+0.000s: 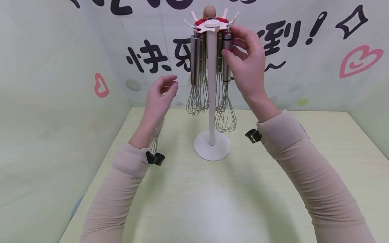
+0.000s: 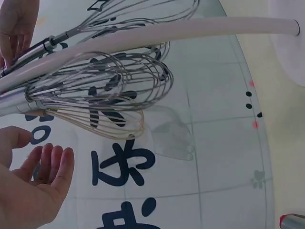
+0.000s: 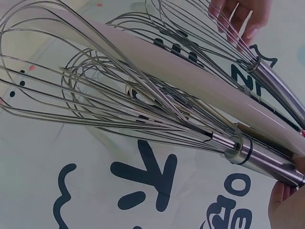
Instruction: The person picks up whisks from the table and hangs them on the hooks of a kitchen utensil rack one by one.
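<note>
A white stand (image 1: 212, 101) carries several steel whisks from the hooks around its top. My right hand (image 1: 250, 62) pinches the steel handle of the whisk (image 1: 227, 60) hanging on the right, thumb in front and fingers behind; in the right wrist view only part of that hand (image 3: 288, 210) shows, at the handle. Left of the stand, my left hand (image 1: 161, 92) hovers with loosely bent fingers and holds nothing. It is nearest to a hanging whisk (image 1: 195, 64), with a gap between them. In the left wrist view the left hand (image 2: 40, 191) is apart from the wires.
Another whisk (image 1: 154, 143) is partly hidden behind the left forearm. The stand's round base (image 1: 202, 152) rests on the pale table (image 1: 194, 202). A round brown knob (image 1: 209, 11) shows above the hooks. A printed cloth (image 1: 316, 77) hangs behind.
</note>
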`<act>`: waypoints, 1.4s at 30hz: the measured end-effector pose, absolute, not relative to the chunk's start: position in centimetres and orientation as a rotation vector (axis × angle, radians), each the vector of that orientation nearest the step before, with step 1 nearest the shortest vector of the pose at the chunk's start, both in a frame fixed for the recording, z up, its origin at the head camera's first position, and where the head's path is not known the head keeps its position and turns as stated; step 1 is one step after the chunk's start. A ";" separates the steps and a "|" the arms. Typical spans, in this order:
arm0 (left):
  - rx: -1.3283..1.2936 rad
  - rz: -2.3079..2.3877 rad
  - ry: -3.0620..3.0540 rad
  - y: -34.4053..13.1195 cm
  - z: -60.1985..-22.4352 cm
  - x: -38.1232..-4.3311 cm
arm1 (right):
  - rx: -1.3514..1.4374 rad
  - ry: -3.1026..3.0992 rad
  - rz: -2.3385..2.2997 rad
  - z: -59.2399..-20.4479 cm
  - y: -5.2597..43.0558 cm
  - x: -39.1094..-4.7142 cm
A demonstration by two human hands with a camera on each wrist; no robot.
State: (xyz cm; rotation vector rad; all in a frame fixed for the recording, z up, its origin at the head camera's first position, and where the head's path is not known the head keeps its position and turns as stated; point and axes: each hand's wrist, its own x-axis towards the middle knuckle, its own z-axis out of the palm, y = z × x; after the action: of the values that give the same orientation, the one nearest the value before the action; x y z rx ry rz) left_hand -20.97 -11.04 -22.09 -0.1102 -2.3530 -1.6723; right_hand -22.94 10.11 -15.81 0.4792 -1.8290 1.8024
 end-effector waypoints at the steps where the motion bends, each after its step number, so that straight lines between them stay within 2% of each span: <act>1: -0.096 -1.660 -2.363 -11.4 -22.3 -21.1 | 0.481 -1.828 1.803 -15.8 10.1 -22.9; 23: 0.173 -1.529 -2.627 -16.8 -28.2 -22.5 | 0.486 -1.868 1.798 -16.1 10.1 -22.8; 33: 0.222 -1.493 -2.698 -18.5 -31.4 -22.7 | 0.477 -1.871 1.785 -16.4 10.0 -22.8; 42: 0.286 -1.471 -2.748 -19.1 -32.7 -22.7 | 0.490 -1.894 1.756 -16.6 9.9 -22.9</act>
State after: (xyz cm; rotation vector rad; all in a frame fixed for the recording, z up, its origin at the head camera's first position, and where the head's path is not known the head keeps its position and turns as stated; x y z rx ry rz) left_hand -22.66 -19.07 -32.73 0.2859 -2.7476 -1.4714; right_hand -22.86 9.94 -16.55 0.4896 -1.8944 1.7563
